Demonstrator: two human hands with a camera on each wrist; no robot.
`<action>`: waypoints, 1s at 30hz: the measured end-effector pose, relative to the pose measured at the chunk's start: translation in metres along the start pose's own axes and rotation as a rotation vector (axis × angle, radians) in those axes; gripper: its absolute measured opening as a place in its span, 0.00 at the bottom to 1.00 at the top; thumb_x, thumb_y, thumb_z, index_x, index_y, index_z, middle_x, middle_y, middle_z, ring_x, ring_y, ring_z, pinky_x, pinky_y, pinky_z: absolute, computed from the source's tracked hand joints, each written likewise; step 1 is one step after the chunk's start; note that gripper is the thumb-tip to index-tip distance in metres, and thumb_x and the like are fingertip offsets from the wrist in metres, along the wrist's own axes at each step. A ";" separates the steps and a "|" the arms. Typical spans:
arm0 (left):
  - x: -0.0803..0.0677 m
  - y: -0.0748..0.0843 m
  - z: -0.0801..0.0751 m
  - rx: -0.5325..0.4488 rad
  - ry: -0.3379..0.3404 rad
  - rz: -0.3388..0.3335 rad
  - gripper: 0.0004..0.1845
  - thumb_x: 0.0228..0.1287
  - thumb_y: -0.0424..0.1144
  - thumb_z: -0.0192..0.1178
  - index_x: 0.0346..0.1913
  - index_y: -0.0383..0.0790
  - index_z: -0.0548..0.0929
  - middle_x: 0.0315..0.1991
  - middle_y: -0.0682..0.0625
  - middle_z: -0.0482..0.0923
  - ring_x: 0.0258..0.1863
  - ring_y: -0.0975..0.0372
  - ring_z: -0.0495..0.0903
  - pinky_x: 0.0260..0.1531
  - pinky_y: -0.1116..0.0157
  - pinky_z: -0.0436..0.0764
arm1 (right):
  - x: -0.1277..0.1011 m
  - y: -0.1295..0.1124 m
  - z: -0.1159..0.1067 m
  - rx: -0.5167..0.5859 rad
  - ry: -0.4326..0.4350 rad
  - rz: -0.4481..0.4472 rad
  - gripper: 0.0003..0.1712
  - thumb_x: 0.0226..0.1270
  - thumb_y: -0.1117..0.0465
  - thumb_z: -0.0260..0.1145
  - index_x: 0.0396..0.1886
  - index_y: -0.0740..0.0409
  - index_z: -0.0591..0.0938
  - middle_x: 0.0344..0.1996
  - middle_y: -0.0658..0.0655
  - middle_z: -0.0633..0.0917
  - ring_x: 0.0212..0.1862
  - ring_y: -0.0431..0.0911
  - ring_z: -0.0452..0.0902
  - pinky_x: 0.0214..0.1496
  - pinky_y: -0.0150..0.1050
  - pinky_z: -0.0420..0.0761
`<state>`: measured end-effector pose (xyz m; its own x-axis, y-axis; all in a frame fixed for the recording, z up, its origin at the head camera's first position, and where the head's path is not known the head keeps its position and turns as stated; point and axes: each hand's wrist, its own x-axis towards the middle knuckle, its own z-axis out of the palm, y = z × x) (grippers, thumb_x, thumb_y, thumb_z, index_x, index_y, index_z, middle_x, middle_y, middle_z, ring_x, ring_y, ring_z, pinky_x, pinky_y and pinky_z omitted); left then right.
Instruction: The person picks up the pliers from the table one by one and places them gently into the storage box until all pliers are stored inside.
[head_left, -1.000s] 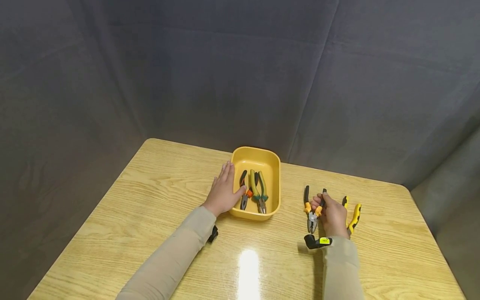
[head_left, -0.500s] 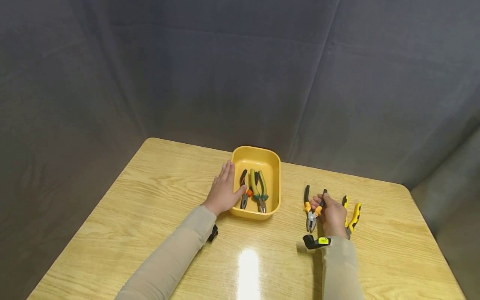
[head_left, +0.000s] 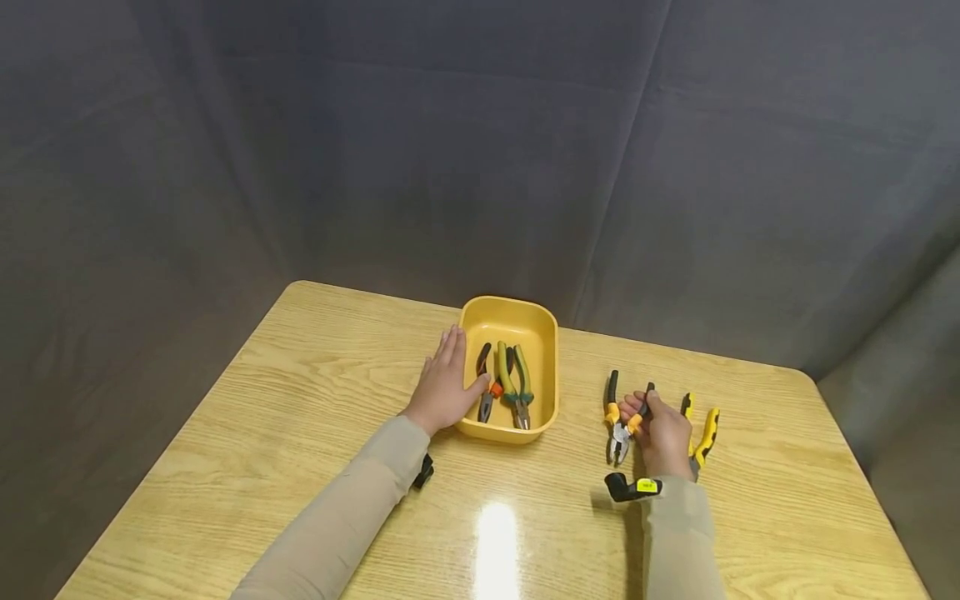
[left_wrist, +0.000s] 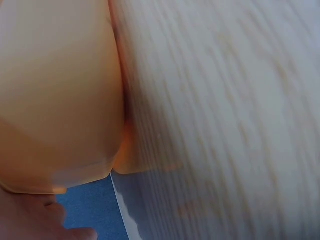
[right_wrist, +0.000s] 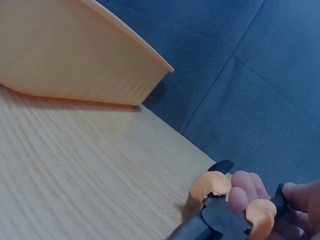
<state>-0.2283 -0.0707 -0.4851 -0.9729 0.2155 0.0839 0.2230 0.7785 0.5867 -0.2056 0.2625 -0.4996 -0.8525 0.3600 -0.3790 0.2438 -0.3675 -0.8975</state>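
My left hand (head_left: 441, 387) rests with straight fingers along the left side of a yellow plastic bin (head_left: 557, 367), its thumb reaching over the rim. Two pairs of pliers lie inside: one with black-and-orange handles (head_left: 485, 407), one with green-yellow handles (head_left: 522, 412). To the right of the bin, my right hand (head_left: 666, 433) pinches one black-and-orange handle of combination pliers (head_left: 619, 435) between thumb and fingers. Their handles are spread and the head points toward the person. The right wrist view shows the thumb on the black handle end and fingertips between the handles.
Pliers with yellow-and-black handles (head_left: 708, 435) lie just right of the right hand, their head partly hidden by the wrist. The wooden table (head_left: 337, 350) ends at a grey curtain (head_left: 420, 167) close behind the bin. A black wrist camera (head_left: 622, 487) sits on the right sleeve.
The combination pliers' head has swung slightly left in the right hand's grip. The left hand stays at the bin, and the view has shifted a little.
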 end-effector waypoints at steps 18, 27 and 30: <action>0.002 -0.002 0.002 0.015 -0.020 -0.015 0.47 0.77 0.56 0.53 0.81 0.34 0.40 0.83 0.40 0.36 0.81 0.50 0.37 0.75 0.41 0.46 | 0.000 0.003 0.004 0.041 0.010 0.020 0.20 0.84 0.54 0.48 0.53 0.65 0.78 0.28 0.49 0.88 0.34 0.38 0.87 0.43 0.30 0.85; 0.002 -0.001 0.001 0.011 -0.034 -0.018 0.47 0.77 0.56 0.51 0.81 0.35 0.39 0.83 0.41 0.34 0.81 0.51 0.36 0.75 0.42 0.45 | -0.001 0.001 0.011 0.022 0.007 0.013 0.24 0.84 0.52 0.48 0.59 0.68 0.75 0.28 0.47 0.89 0.35 0.37 0.87 0.44 0.29 0.84; 0.001 0.000 0.000 0.017 -0.037 -0.020 0.47 0.78 0.56 0.51 0.81 0.35 0.39 0.83 0.41 0.35 0.81 0.51 0.35 0.76 0.43 0.46 | -0.001 -0.002 0.014 0.028 0.002 0.021 0.23 0.84 0.52 0.47 0.60 0.68 0.75 0.29 0.47 0.88 0.35 0.37 0.86 0.45 0.29 0.84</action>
<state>-0.2296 -0.0705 -0.4846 -0.9743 0.2212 0.0419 0.2047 0.7929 0.5739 -0.2115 0.2511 -0.4939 -0.8465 0.3537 -0.3979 0.2483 -0.3989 -0.8827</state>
